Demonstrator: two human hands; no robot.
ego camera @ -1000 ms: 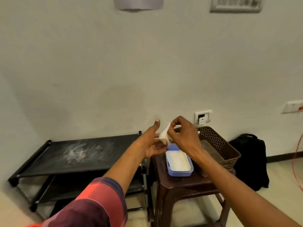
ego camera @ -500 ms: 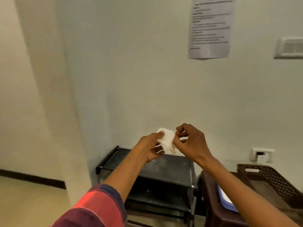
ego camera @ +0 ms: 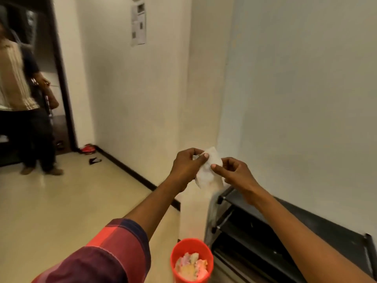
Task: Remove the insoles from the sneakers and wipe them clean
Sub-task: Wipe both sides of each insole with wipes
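Note:
A white wet wipe (ego camera: 208, 174) hangs in the air in front of me, pinched from both sides. My left hand (ego camera: 186, 165) grips its upper left edge with thumb and fingers. My right hand (ego camera: 232, 170) pinches its right edge. Both hands are held out at chest height over the end of a black shoe rack (ego camera: 285, 227). No sneakers or insoles are in view.
A red bin (ego camera: 191, 260) holding crumpled waste stands on the floor below my hands, beside the rack. A wall corner juts out behind the wipe. At far left a person (ego camera: 22, 103) stands in a dark doorway, with sandals (ego camera: 87, 149) on the tiled floor nearby.
My view has swung left, away from the brown stool, wipe box and basket, towards the hallway and the red bin. Both hands still hold the wipe, which is now spread wider.

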